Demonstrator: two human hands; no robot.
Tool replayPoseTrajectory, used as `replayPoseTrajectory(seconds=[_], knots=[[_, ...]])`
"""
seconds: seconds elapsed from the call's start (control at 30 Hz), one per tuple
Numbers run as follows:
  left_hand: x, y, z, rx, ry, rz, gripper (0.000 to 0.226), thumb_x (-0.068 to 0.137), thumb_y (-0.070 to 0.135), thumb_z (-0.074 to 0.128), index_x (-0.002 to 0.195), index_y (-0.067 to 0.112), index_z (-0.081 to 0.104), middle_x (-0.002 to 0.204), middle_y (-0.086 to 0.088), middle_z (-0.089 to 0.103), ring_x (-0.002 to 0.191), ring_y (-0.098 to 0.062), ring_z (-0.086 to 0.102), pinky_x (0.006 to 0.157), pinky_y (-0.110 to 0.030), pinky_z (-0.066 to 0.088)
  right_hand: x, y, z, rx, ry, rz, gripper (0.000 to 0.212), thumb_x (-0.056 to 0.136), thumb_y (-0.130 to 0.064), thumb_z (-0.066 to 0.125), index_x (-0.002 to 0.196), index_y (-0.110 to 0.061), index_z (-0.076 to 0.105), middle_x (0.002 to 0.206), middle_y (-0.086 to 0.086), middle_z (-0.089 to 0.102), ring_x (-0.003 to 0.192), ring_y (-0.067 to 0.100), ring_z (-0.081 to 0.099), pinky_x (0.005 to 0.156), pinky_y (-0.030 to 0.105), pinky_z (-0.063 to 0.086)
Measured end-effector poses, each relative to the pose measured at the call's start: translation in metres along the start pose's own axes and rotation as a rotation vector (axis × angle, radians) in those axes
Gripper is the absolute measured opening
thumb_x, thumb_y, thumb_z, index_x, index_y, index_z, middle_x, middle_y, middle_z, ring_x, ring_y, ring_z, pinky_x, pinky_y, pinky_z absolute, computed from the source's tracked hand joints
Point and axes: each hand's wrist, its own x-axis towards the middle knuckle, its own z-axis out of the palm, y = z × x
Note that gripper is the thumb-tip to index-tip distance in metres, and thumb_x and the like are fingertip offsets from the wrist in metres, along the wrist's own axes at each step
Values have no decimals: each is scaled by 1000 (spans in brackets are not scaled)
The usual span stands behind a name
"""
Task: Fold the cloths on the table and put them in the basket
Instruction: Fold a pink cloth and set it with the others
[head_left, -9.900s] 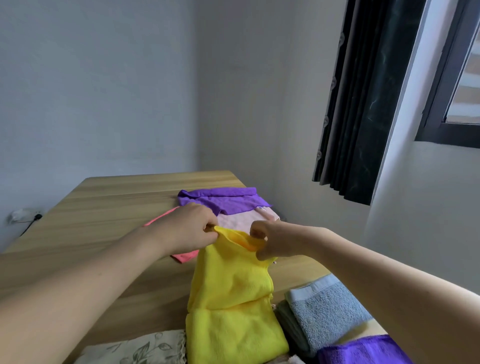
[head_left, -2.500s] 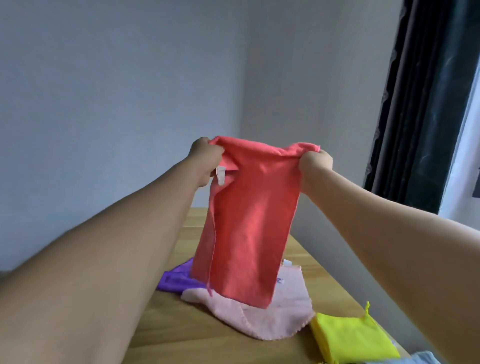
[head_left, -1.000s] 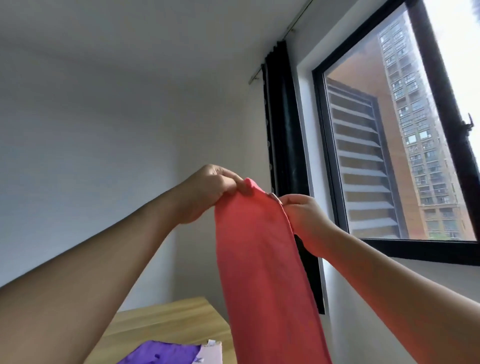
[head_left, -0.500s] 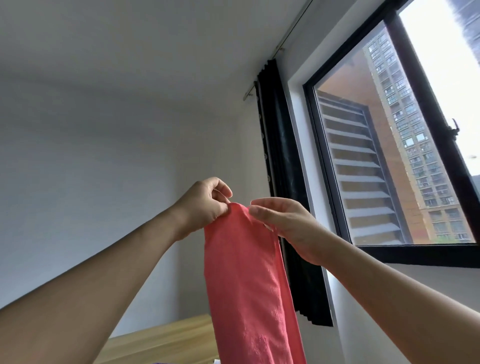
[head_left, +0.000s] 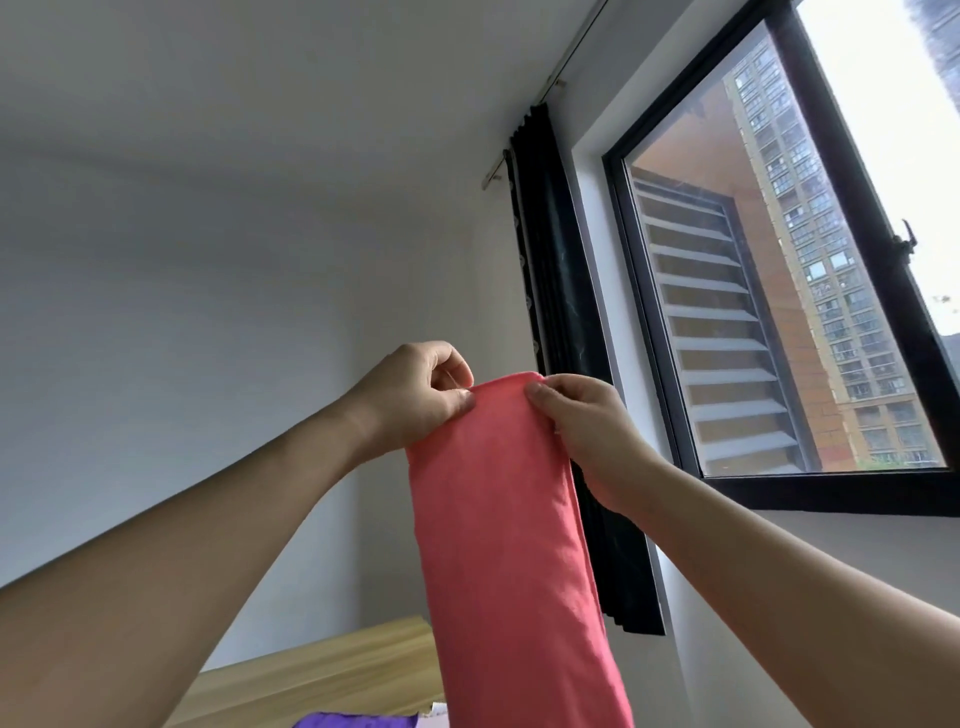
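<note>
While the camera tilts up toward the ceiling and window, I've got the coral-red cloth (head_left: 504, 519) raised in front of me, held by its top edge. My left hand (head_left: 415, 397) pinches the upper left corner, thumb and curled fingers closed on the fabric. My right hand (head_left: 587, 431) takes the upper right corner, thumb on the near face, the other fingers wrapped behind the fabric. The two hands sit close together, just a narrow band of folded top edge between them. And the cloth hangs straight down from that grip as a long, narrow strip, doubled lengthwise, with layered edges showing along its right side. Its lower end runs out of the bottom of the view, so I can't tell whether it touches anything below.

Down low, there's the far part of the wooden table (head_left: 322, 675), and right at the bottom edge a sliver of a purple cloth (head_left: 358, 721) lying on it, just left of the hanging strip. A pale scrap sits beside the purple one, too small to make out. The hanging cloth is well above that tabletop where I hold it.

Behind my right hand stands a dark curtain (head_left: 561, 338) gathered against the wall, and next to it the black-framed window (head_left: 779, 478) with tall buildings outside.
</note>
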Motion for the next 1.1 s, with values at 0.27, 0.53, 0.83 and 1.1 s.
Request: replayPoseTrajectory(seconds=[0.27, 0.53, 0.83, 1.1], knots=[[-12, 1, 7, 689, 31, 221, 22, 86, 22, 43, 87, 18, 65, 88, 3, 57, 79, -20, 57, 72, -37, 52, 4, 3, 3, 129, 55, 83, 16, 84, -24, 62, 81, -9, 59, 68, 10, 41, 59, 21, 36, 52, 29, 32], [-10, 4, 2, 1006, 90, 139, 33, 89, 38, 44, 81, 16, 68, 98, 0, 55, 97, -23, 48, 87, -34, 40, 1, 7, 3, 77, 87, 51, 13, 83, -15, 63, 76, -6, 55, 73, 11, 47, 65, 21, 41, 55, 28, 36], [-13, -14, -7, 412, 90, -157, 35, 79, 33, 65, 55, 11, 53, 55, -4, 47, 56, -22, 43, 53, -28, 36, -2, 7, 8, 29, 12, 147, 31, 86, -5, 57, 112, -21, 62, 91, 2, 64, 65, 11, 58, 56, 23, 47], [-19, -64, -2, -322, -203, -342, 20, 83, 11, 73, 94, 10, 56, 82, -6, 59, 65, -15, 61, 57, -28, 51, 9, 29, 21, -449, -89, 184, 24, 83, 4, 46, 74, -8, 65, 66, 4, 57, 50, 17, 53, 45, 23, 47]])
